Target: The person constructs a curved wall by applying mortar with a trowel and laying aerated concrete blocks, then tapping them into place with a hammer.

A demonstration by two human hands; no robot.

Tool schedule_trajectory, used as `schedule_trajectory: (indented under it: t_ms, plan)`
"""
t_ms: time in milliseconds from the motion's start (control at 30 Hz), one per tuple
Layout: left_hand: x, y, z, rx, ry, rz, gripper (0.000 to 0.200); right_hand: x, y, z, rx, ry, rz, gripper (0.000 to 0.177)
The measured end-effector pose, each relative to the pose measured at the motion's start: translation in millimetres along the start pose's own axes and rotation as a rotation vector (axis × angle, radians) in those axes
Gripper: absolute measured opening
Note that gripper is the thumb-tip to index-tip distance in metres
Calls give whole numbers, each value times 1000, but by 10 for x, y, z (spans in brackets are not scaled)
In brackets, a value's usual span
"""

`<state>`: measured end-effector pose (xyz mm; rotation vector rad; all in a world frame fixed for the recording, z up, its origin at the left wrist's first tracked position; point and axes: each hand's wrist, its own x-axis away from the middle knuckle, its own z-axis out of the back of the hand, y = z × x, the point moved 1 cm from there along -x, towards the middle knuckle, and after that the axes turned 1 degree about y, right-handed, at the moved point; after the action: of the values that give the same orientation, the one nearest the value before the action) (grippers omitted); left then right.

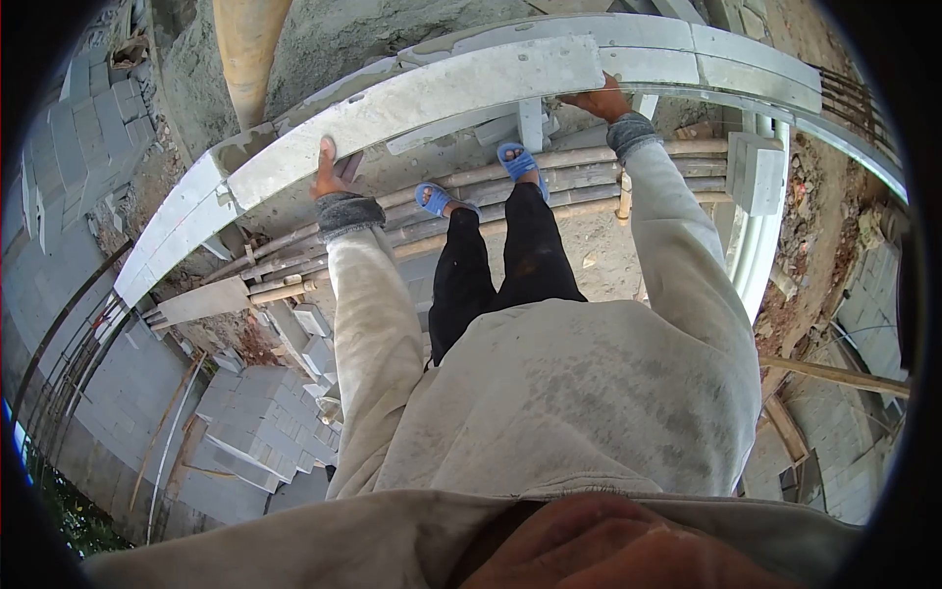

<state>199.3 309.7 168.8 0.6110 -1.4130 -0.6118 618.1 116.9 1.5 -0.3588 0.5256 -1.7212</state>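
A long pale-grey concrete block [422, 108] lies along the wall course in front of me, looking curved through the lens. My left hand [332, 172] grips its near lower edge towards the left end, thumb up on the face and fingers beneath, partly hidden. At the right end, my right hand [601, 100] is closed around the lower corner, its fingers underneath. Wet grey mortar [245, 147] shows behind the block and at its left joint. Laid blocks continue on the left [177, 221] and on the right [751, 79].
I stand in blue sandals [520, 162] on a scaffold of bamboo poles [579, 182]. An upright pole [250, 59] rises beyond the wall. White pipes [758, 260] run down at the right. Stacked blocks [260, 422] sit far below left, with rubble [805, 236] at right.
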Motion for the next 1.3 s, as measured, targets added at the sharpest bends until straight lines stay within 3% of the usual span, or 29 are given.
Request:
schedule_trajectory:
  t_ms: [33,200,567,767,900,967,1067,1300]
  plan:
    - [-15,-6,1,0,5,2,104,-1,19,-54,-20,18,38,73]
    - [-57,-17,25,4,12,0,104,-15,59,-208,41,138,72,71]
    - [-50,-25,30,6,-5,12,106,28,90,-256,95,153,238,65]
    - [-14,-15,-30,76,108,-27,93,10,141,-330,109,101,177,66]
    - [-1,3,-46,77,105,-15,91,-28,-49,-163,-137,28,-27,69]
    - [-1,3,-44,81,108,-8,91,-44,-95,-130,-137,53,-21,71]
    - [-4,7,-13,2,-6,26,105,-19,-75,-152,-54,80,42,72]
    - [-20,20,-28,37,23,20,101,-97,-42,-157,-144,47,-33,71]
